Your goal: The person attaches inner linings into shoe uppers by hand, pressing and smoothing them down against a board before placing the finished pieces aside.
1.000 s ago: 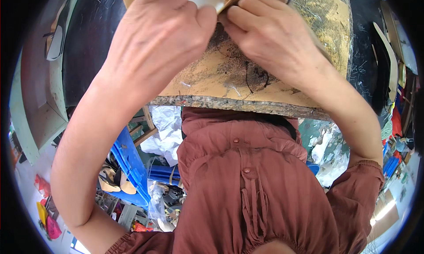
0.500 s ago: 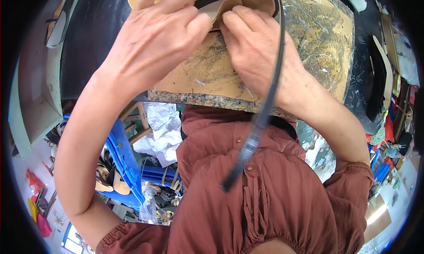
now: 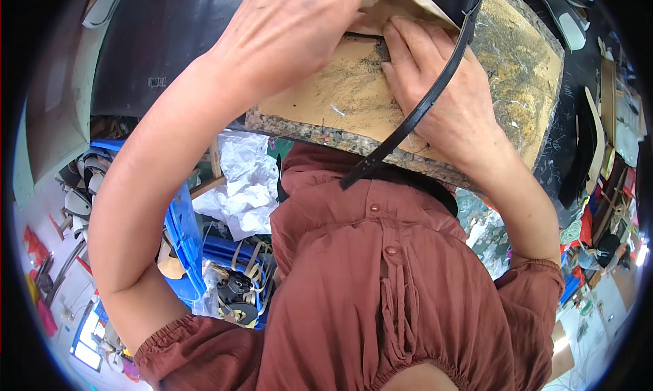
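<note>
At the top of the view lies a black-and-beige leather piece (image 3: 418, 4), possibly a shoe upper; the top edge cuts it off. My right hand (image 3: 442, 95) rests with stretched fingers against its beige lower edge. My left hand (image 3: 292, 34) is at its left side, fingers turned away and hidden, so its grip does not show. A narrow black strap (image 3: 408, 125) with small holes runs from the piece across my right hand to my lap. Beneath is a stone slab (image 3: 524, 71) with a worn tan covering.
The slab sits on a black tabletop (image 3: 156, 44). Pale, sole-shaped pieces (image 3: 571, 27) lie at the far right. Below left are blue crates (image 3: 185, 231) with shoe parts, and crumpled white paper (image 3: 241, 183). A grey-brown panel (image 3: 58, 85) stands at the left.
My left hand has moved right and up, toward the leather piece. My right hand's fingers have straightened along its edge. The strap's free end has swung up from my chest to my waist.
</note>
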Tool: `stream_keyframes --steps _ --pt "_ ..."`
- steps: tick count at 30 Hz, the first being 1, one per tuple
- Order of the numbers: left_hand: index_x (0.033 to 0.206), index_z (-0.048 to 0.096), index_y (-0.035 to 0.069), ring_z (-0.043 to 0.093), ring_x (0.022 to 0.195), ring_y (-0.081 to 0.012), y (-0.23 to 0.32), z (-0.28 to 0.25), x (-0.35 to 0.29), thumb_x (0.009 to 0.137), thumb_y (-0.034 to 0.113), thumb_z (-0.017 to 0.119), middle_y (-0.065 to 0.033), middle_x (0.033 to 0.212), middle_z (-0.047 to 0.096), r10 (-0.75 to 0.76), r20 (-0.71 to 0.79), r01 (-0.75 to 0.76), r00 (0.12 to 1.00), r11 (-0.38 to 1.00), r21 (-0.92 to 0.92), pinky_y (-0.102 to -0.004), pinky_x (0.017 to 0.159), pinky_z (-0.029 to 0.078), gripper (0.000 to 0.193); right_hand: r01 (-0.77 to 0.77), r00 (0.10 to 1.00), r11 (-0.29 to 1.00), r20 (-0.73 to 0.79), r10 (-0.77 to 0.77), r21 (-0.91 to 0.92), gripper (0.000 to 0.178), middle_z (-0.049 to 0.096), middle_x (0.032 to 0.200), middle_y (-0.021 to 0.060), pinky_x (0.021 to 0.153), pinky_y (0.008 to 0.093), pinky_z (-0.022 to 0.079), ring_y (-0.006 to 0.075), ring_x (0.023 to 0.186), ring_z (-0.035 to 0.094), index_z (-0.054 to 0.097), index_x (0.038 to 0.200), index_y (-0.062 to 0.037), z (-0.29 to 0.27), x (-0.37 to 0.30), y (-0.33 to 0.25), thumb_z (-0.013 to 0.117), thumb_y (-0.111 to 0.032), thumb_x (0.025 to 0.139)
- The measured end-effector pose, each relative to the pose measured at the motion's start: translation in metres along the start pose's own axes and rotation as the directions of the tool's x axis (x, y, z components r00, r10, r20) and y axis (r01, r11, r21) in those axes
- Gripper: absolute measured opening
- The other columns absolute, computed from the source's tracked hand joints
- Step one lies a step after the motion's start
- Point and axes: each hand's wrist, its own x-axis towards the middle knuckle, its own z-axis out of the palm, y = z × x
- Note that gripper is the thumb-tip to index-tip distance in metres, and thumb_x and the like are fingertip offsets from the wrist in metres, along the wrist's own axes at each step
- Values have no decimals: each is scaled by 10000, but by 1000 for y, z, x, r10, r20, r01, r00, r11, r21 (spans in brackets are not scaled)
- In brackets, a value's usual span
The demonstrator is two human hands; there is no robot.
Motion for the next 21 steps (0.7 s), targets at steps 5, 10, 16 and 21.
stream_keyframes --steps 5,10,16,21 --pt "852 501 38 629 708 -304 0 3 9 785 37 560 -148 662 571 233 36 -230 972 909 348 -417 919 411 89 -81 996 987 -25 85 135 213 564 975 93 845 344 514 234 968 596 657 967 -12 -5 -3 2 636 -117 782" --pt "830 555 39 621 678 -236 5 -7 -1 837 103 653 -80 669 586 339 -13 -314 941 883 349 -383 888 429 118 -41 999 993 24 38 114 268 565 928 86 819 370 504 253 923 599 655 982 -39 -10 7 0 682 -249 818" --pt "887 601 87 638 695 -233 8 -20 -23 859 148 708 -34 710 636 222 -90 -179 971 922 344 -393 991 388 126 -80 996 958 55 67 275 471 569 1068 79 885 368 483 249 1052 555 642 1083 -15 -7 -3 5 697 -397 814" --pt "905 610 96 636 675 -228 9 -12 -29 883 143 690 -44 692 630 135 -70 -89 988 887 453 -378 965 398 94 -33 996 967 86 11 254 736 535 1278 86 980 391 456 275 1174 518 618 1273 -32 -5 -5 8 668 -567 770"
